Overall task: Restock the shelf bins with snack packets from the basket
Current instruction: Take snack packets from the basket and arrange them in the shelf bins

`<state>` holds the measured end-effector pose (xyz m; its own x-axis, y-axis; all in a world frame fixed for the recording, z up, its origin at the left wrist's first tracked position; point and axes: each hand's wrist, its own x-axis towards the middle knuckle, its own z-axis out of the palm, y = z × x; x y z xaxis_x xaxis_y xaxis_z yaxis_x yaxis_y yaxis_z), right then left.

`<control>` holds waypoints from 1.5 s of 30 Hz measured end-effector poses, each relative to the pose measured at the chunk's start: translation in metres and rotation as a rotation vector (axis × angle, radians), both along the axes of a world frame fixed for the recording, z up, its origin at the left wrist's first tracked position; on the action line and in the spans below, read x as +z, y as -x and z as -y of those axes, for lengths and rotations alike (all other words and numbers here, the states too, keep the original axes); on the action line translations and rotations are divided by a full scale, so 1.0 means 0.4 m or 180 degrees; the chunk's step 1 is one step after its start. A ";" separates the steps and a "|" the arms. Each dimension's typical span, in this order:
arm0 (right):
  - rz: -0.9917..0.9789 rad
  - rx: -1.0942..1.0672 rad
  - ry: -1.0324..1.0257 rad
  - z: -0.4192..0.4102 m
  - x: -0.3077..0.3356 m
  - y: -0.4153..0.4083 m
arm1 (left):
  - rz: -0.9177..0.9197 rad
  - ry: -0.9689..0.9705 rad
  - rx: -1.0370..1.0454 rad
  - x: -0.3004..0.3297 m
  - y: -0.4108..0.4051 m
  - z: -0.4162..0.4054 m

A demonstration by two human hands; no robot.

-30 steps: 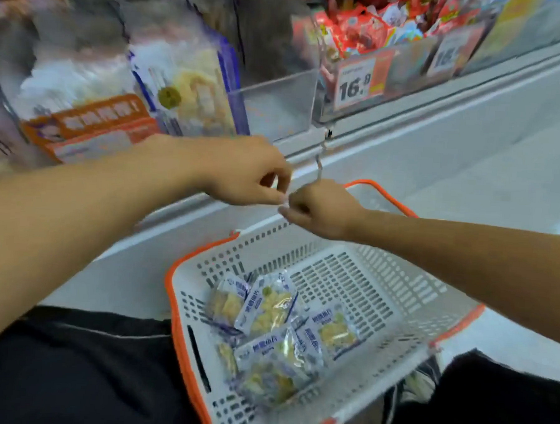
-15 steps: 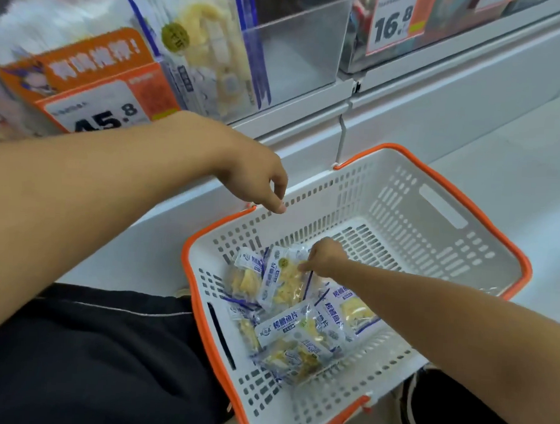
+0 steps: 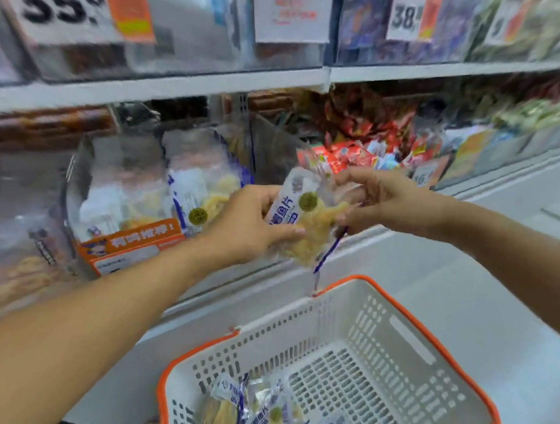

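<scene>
packet (image 3: 307, 219) is looking light, crinkly and slippery; both hands, left (image 3: 248, 226) and right (image 3: 380, 201), are grasping its edges, above the basket (image 3: 427, 342).

Upper shelf, left end: big price tag "35.8" (image 3: 61, 4), black digits on white w/ orange strip, hung on a clear front. Middle of same shelf: white card w/ faint red print (image 3: 292, 13). Right of it: tag "38" (image 3: 409, 16), also orange-edged. White shelf rail (image 3: 181, 86) runs under them. Lower shelf, right part: heap of red wrappers (image 3: 350, 150), blurred; small tag "16." (image 3: 428, 175) near its front edge. Pale floor (image 3: 511, 288) at right.
</scene>
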<state>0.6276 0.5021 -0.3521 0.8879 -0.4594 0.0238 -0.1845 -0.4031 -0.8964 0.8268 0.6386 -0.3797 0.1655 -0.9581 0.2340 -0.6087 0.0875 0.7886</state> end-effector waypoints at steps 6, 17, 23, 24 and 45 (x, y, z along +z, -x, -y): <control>0.0683 -0.0542 0.3202 0.013 0.125 -0.094 | 0.1429 0.1326 0.1218 0.078 -0.039 0.012; -0.1316 -0.1071 0.4370 0.094 0.103 -0.461 | 0.2901 -0.1269 0.1702 0.082 -0.117 0.022; -0.1533 -0.0600 0.4553 0.215 0.068 -0.611 | 0.2910 -0.1500 0.1565 0.079 -0.148 0.040; -0.1443 -0.0557 0.4620 0.226 0.067 -0.627 | 0.2910 -0.1534 0.1553 0.079 -0.151 0.044; -0.0943 -0.1444 0.4459 0.257 -0.030 -0.731 | 0.2766 -0.1528 0.1587 0.072 -0.157 0.055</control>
